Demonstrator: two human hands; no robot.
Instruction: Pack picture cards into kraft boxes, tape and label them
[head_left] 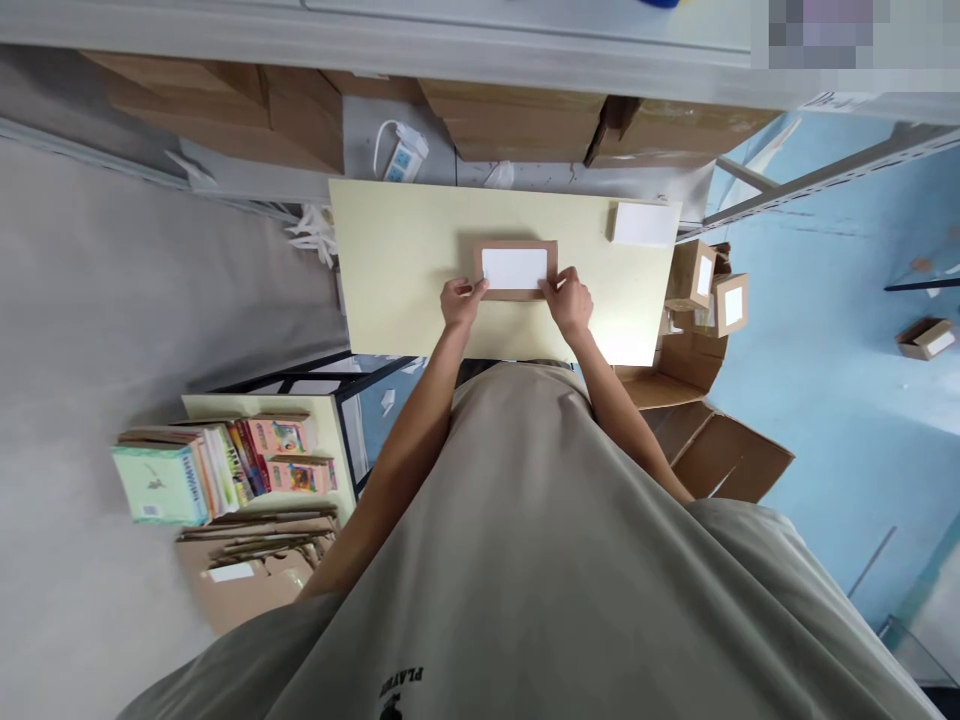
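Note:
A small brown cardboard box lies flat on the pale yellow tabletop in front of me. On its upper face is a blank white label, with a brown margin showing around it. My left hand is at the label's near left corner, thumb at the corner and fingers curled. At the near right corner, my right hand has its thumb and forefinger closed in the same way. Whether the whole label is stuck down, I cannot tell.
A white stack of labels sits at the table's far right corner. Behind the table are a power strip and large cartons. Labelled boxes are piled to the right. Books fill a side stand at left, beside flattened cardboard.

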